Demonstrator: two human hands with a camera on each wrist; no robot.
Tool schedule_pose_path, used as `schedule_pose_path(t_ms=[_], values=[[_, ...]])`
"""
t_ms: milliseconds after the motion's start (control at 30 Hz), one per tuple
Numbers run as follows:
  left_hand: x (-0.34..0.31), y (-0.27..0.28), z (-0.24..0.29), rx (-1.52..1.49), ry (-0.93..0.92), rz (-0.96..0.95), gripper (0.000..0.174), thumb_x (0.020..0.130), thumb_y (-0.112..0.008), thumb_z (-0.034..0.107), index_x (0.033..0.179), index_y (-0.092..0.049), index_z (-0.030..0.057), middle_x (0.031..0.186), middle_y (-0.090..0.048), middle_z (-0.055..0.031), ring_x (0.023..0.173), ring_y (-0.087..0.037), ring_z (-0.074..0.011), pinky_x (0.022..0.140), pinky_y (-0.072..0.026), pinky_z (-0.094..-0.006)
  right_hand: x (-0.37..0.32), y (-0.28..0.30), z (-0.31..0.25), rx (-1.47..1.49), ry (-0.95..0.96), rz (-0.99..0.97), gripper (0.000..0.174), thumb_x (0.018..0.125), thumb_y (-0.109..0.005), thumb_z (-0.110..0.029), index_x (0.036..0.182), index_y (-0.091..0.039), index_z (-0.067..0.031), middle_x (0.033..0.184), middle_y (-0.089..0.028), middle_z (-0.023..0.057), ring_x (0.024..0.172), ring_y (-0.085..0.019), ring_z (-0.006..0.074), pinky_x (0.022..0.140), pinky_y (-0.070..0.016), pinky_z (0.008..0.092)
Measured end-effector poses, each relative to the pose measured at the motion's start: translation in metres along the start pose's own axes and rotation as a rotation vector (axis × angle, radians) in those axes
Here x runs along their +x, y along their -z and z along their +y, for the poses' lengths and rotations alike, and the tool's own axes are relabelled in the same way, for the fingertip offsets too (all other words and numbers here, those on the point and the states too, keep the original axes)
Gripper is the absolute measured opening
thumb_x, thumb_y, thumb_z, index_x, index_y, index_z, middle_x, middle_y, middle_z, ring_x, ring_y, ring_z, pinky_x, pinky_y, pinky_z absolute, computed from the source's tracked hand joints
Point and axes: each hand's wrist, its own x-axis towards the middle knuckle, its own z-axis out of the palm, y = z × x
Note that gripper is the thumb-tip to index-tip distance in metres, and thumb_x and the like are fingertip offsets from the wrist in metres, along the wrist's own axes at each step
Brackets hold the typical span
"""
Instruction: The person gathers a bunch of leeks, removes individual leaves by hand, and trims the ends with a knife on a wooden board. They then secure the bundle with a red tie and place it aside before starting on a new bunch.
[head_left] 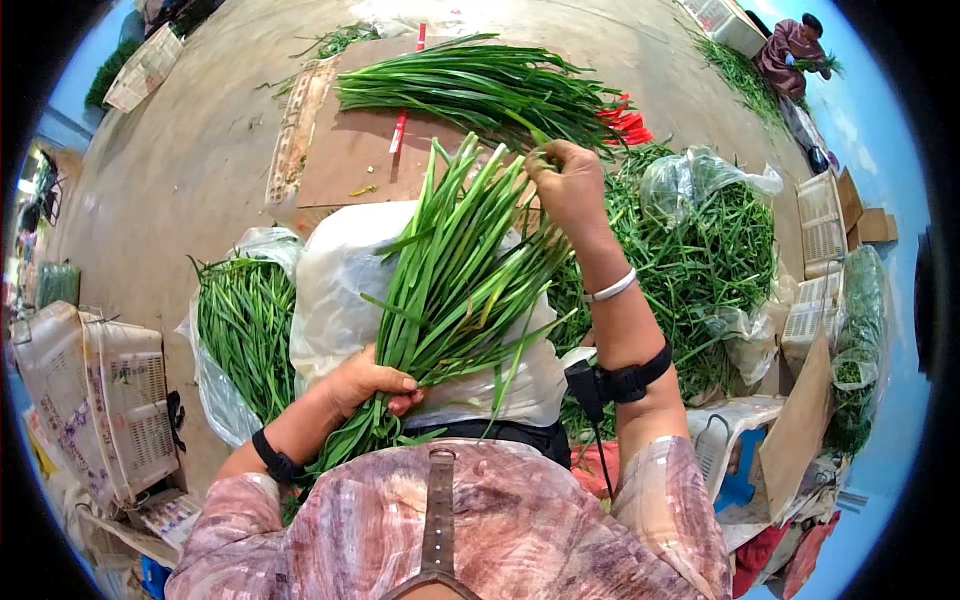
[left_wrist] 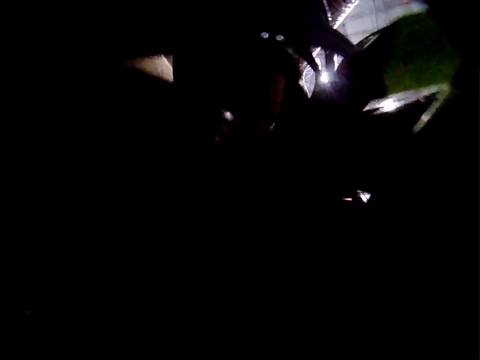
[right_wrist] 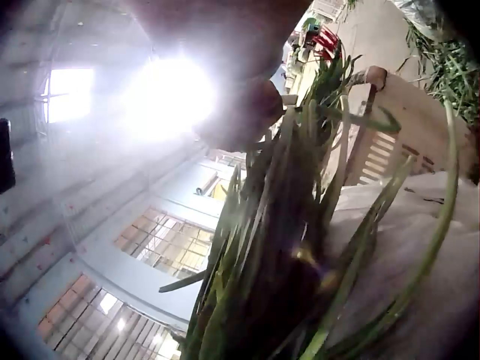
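A thick bunch of garlic chives [head_left: 455, 270] slants up across my lap, its pale stem ends pointing away from me. My left hand [head_left: 372, 385] grips it low down, thumb across the leaves. At the far right end of the stems, my right hand [head_left: 572, 190] pinches a chive stalk [head_left: 538, 134] between thumb and fingers. In the right wrist view the same hand [right_wrist: 232, 67] is blurred above the bunch [right_wrist: 255, 232]. The left wrist view is almost wholly dark. Under the bunch, a white plastic sheet [head_left: 335, 265] covers my lap.
Ahead, a brown board [head_left: 340, 170] on a crate carries another pile of chives [head_left: 480, 85], with a red strip [head_left: 398, 132] and red ties [head_left: 628, 122] nearby. A bag of chives [head_left: 245, 330] stands left, a loose heap [head_left: 690, 260] right. Crates [head_left: 130, 410] line the sides. Another person [head_left: 790, 60] sits back right.
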Motion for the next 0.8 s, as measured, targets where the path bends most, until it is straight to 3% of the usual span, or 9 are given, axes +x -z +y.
schedule_pose_path(t_ms=[100, 233, 300, 400, 467, 533, 600, 667, 800], values=[[0.000, -0.001, 0.000, -0.040, 0.005, 0.016, 0.030, 0.069, -0.065, 0.008, 0.094, -0.053, -0.0037, 0.074, -0.057, -0.0135, 0.048, -0.047, -0.0129, 0.044, -0.0386, -0.0243, 0.011, 0.027, 0.031, 0.059, 0.034, 0.287, 0.017, 0.076, -0.066, -0.013, 0.085, -0.065, 0.0020, 0.074, -0.066, 0.0091, 0.065, -0.059, 0.0130, 0.060, -0.0468, 0.0260], [0.001, 0.005, -0.002, -0.009, -0.002, -0.017, 0.047, 0.067, -0.067, 0.015, 0.106, -0.048, -0.0031, 0.074, -0.055, -0.0149, 0.044, -0.043, -0.0119, 0.041, -0.0350, -0.0243, 0.010, 0.106, 0.073, -0.430, 0.153, 0.485, 0.014, 0.079, -0.062, -0.016, 0.085, -0.065, -0.0041, 0.077, -0.064, 0.0163, 0.069, -0.063, 0.0294, 0.063, -0.0489, 0.0366], [0.001, 0.005, -0.001, -0.016, 0.000, -0.035, 0.047, 0.067, -0.067, 0.015, 0.106, -0.048, -0.0029, 0.074, -0.055, -0.0149, 0.043, -0.043, -0.0118, 0.041, -0.0348, -0.0241, 0.007, 0.145, 0.108, -0.657, 0.128, 0.473, 0.014, 0.080, -0.058, -0.013, 0.091, -0.063, -0.0057, 0.078, -0.062, 0.0173, 0.075, -0.060, 0.0343, 0.064, -0.0475, 0.0434], [0.001, 0.004, 0.002, -0.077, 0.010, -0.066, 0.032, 0.069, -0.064, 0.008, 0.096, -0.052, -0.0042, 0.075, -0.057, -0.0140, 0.047, -0.046, -0.0127, 0.045, -0.0385, -0.0238, -0.006, 0.162, 0.119, -0.964, -0.225, 0.064, 0.029, 0.076, -0.066, -0.022, 0.093, -0.061, 0.0011, 0.082, -0.061, 0.0245, 0.082, -0.060, 0.0353, 0.070, -0.0481, 0.0439], [0.002, 0.002, 0.003, -0.081, 0.022, -0.076, 0.032, 0.069, -0.064, 0.008, 0.096, -0.052, -0.0041, 0.075, -0.057, -0.0140, 0.048, -0.046, -0.0125, 0.044, -0.0382, -0.0239, -0.016, 0.137, 0.075, -0.931, -0.081, -0.050, 0.040, 0.073, -0.069, -0.028, 0.095, -0.061, 0.0032, 0.085, -0.061, 0.0260, 0.082, -0.061, 0.0363, 0.072, -0.0482, 0.0425], [0.003, -0.001, 0.005, -0.061, 0.016, -0.081, 0.032, 0.069, -0.064, 0.008, 0.096, -0.052, -0.0040, 0.075, -0.057, -0.0140, 0.048, -0.046, -0.0125, 0.044, -0.0381, -0.0240, -0.012, 0.099, 0.047, -0.444, -0.045, -0.119, 0.039, 0.073, -0.070, -0.029, 0.093, -0.063, 0.0037, 0.080, -0.064, 0.0203, 0.075, -0.062, 0.0307, 0.068, -0.0482, 0.0389], [0.001, -0.001, 0.004, -0.038, 0.023, -0.072, 0.033, 0.069, -0.064, 0.009, 0.096, -0.052, -0.0039, 0.075, -0.056, -0.0139, 0.048, -0.046, -0.0124, 0.044, -0.0379, -0.0240, -0.012, 0.042, 0.028, 0.129, -0.124, -0.584, 0.034, 0.072, -0.071, -0.027, 0.087, -0.065, 0.0028, 0.074, -0.065, 0.0142, 0.068, -0.061, 0.0210, 0.063, -0.0472, 0.0338], [0.003, -0.001, 0.002, -0.013, 0.024, -0.035, 0.049, 0.066, -0.068, 0.017, 0.106, -0.048, -0.0024, 0.074, -0.055, -0.0139, 0.043, -0.042, -0.0111, 0.040, -0.0343, -0.0237, -0.007, 0.023, 0.018, 0.065, -0.210, -0.778, 0.031, 0.071, -0.071, -0.025, 0.082, -0.067, 0.0034, 0.070, -0.064, 0.0099, 0.064, -0.058, 0.0139, 0.060, -0.0460, 0.0296], [-0.004, 0.005, -0.004, -0.160, 0.021, -0.024, 0.048, 0.067, -0.067, 0.015, 0.107, -0.047, -0.0032, 0.077, -0.054, -0.0150, 0.046, -0.041, -0.0103, 0.042, -0.0325, -0.0238, -0.016, 0.017, 0.022, 0.541, -0.250, -0.600, 0.014, 0.074, -0.066, -0.010, 0.073, -0.065, 0.0038, 0.062, -0.062, 0.0043, 0.054, -0.054, 0.0085, 0.052, -0.0430, 0.0229]])
